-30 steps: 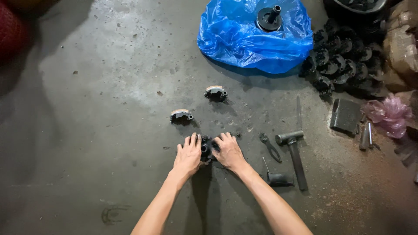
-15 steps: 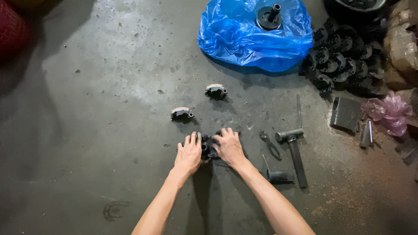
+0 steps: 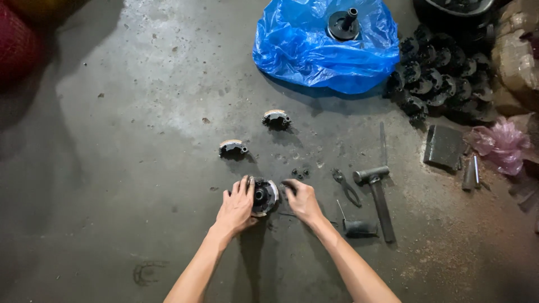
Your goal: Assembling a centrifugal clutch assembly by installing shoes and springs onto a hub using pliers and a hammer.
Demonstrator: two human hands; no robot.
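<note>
Round black clutch assembly (image 3: 264, 196): on concrete floor (image 3: 112, 168), left hand (image 3: 237, 206) flat against its left edge, fingers spread; right hand (image 3: 302, 201) just beside it, fingers curled, holding nothing visible. Two brake-shoe pieces (image 3: 232, 147) beyond; pliers (image 3: 348, 188), hammer (image 3: 377, 196) to the right.

The left hand (image 3: 236, 207) hides the near-left of the round black metal part (image 3: 264, 196); tiny dark bits (image 3: 298, 172) stay unidentifiable
</note>
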